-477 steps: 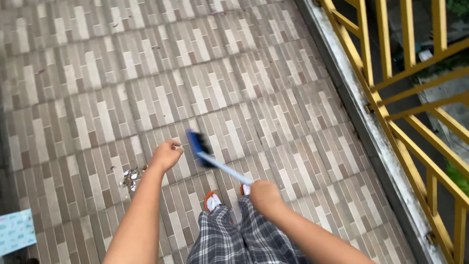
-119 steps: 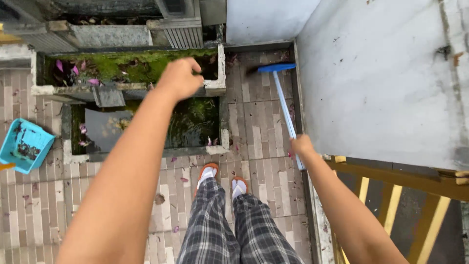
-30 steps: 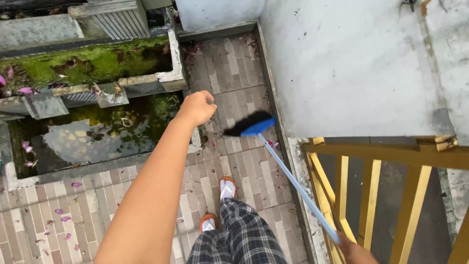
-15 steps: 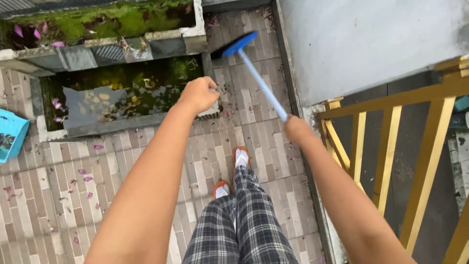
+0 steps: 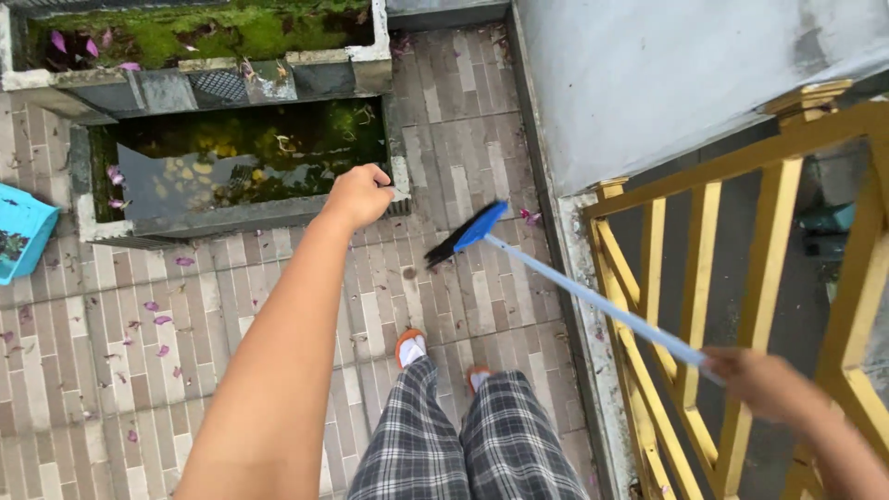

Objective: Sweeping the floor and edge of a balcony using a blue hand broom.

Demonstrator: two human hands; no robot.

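**Broom angled across the tiles**

The tiled floor (image 5: 278, 306) meets a mossy pond (image 5: 231, 167) and a yellow railing (image 5: 704, 268). The broom (image 5: 556, 278) runs diagonally, its head pointing up-left near the wall, its handle reaching down-right. The right hand (image 5: 759, 380) grips the handle's end. The left hand (image 5: 359, 196), a loose empty fist, hangs left of the broom head.

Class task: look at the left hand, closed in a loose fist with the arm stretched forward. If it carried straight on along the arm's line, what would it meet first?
Probably the pale rim of the pond basin just beyond the left hand, then the water; the hand's height above it is unclear.
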